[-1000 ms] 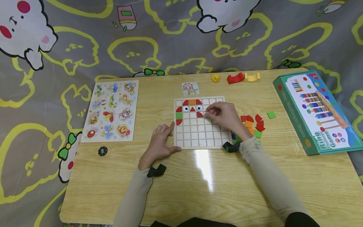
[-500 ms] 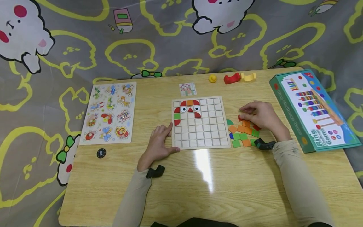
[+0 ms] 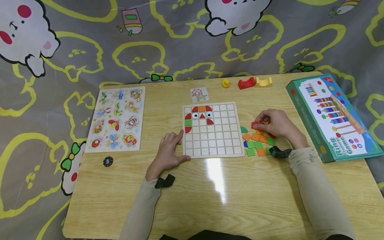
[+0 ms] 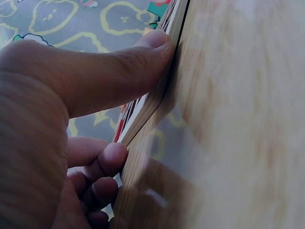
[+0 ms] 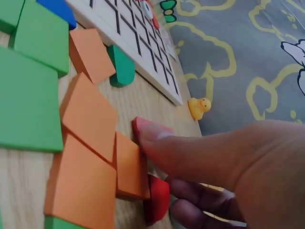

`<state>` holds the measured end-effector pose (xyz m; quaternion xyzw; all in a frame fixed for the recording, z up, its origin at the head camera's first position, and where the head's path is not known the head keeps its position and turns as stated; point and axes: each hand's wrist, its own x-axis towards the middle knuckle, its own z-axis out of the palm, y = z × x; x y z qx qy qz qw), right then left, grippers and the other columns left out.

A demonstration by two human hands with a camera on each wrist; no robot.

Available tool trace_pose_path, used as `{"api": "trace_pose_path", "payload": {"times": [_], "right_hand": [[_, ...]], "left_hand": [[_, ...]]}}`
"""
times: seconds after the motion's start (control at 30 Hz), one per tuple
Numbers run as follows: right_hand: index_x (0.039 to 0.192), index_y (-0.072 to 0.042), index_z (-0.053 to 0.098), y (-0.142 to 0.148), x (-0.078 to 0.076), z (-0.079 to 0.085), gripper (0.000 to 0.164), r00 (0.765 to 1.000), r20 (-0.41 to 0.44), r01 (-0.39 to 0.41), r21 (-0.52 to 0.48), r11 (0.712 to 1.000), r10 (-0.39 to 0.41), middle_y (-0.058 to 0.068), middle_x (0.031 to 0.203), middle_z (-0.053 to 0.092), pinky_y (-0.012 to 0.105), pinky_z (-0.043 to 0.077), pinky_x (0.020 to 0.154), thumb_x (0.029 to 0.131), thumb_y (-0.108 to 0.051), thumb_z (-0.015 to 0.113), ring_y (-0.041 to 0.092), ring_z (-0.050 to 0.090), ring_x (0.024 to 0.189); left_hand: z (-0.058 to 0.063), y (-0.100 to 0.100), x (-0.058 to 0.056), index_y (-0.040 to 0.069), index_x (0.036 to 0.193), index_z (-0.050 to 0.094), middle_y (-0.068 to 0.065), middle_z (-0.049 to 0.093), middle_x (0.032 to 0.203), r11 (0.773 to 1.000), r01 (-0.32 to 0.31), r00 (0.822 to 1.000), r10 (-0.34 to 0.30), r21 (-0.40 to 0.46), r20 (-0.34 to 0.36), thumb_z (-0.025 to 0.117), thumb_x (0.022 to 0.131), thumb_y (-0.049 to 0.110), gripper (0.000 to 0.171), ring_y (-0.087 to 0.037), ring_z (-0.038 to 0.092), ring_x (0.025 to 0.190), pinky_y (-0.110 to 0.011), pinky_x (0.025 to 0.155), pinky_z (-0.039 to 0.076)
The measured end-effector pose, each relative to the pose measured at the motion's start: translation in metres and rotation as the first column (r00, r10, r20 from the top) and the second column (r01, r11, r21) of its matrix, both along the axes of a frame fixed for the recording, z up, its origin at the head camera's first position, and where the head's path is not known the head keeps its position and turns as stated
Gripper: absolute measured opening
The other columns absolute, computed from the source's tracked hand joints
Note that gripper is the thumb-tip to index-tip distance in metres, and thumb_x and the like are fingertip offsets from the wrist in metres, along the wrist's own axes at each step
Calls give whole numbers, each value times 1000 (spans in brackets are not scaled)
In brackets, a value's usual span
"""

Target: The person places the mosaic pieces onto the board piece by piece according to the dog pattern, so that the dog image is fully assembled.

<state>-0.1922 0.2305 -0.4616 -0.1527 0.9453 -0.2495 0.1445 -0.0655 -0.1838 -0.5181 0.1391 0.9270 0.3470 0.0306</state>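
My left hand (image 3: 168,151) rests at the near left corner of a wooden grid board (image 3: 211,144). Its thumb lies straight along the board's edge in the left wrist view, while the other fingertips touch the side. Red pieces, an orange square (image 3: 202,108), a green square (image 3: 187,122) and eye tiles (image 3: 195,115) fill some upper left cells. To the right, my right hand (image 3: 277,124) pinches a red piece (image 3: 257,124) between thumb and fingers; the hand partly covers its shape. Below it lie loose orange tiles (image 5: 88,179), green tiles (image 5: 40,38) and another red piece (image 5: 157,200).
Behind the board lies a picture card (image 3: 199,94). A yellow duck (image 3: 226,83), a red block (image 3: 247,83) and a yellow block (image 3: 264,82) line the back edge. An insect puzzle (image 3: 115,120) and black chip (image 3: 108,161) are left; a game box (image 3: 333,116) stands right.
My right hand has moved from the board to the loose pieces on the right and now pinches a red piece there. My left hand has stayed at the board's corner.
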Motion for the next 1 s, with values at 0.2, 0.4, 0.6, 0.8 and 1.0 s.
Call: {"api": "trace_pose_path", "payload": {"times": [0.2,0.4,0.6,0.8,1.0], "right_hand": [[98,-10,65,-8,-1,-3,25,999,-25,21,-60,998,-22,9,93,67,36,43,75,92,-33,70,23,57,83],[102,-11,60,-28,-3,-4,20,997,-71,8,-196,981,-22,6,93,66,24,43,71,94,-28,68,21,60,82],[101,-14,62,-54,-5,-6,18,996,-82,-1,-262,965,-22,1,90,68,20,43,69,92,-28,70,15,63,80],[105,-14,66,-80,-5,-8,18,999,-52,-25,-329,944,8,2,89,71,21,46,65,92,-25,71,18,64,77],[108,-16,69,-102,-3,-12,18,999,-5,-37,-355,934,38,-1,90,72,22,48,69,93,-25,70,16,64,78]], "left_hand": [[0,0,-1,9,154,34,1,42,92,1000,2,1000,-2,-6,-3,89,67,47,109,-17,34,89,-33,82,25],[1,0,0,8,154,34,1,43,93,1000,-1,1000,1,2,4,89,68,46,108,-18,34,89,-34,82,25],[1,0,0,9,154,33,0,43,93,1000,0,1000,0,2,16,88,69,47,109,-17,34,90,-33,82,26],[0,-1,0,9,154,33,1,43,93,1000,1,1000,-1,-3,10,88,69,48,109,-17,34,90,-33,82,25],[0,-2,-1,9,154,32,1,42,93,1000,6,1000,-6,-8,2,87,69,49,109,-17,34,90,-33,82,25]]}}
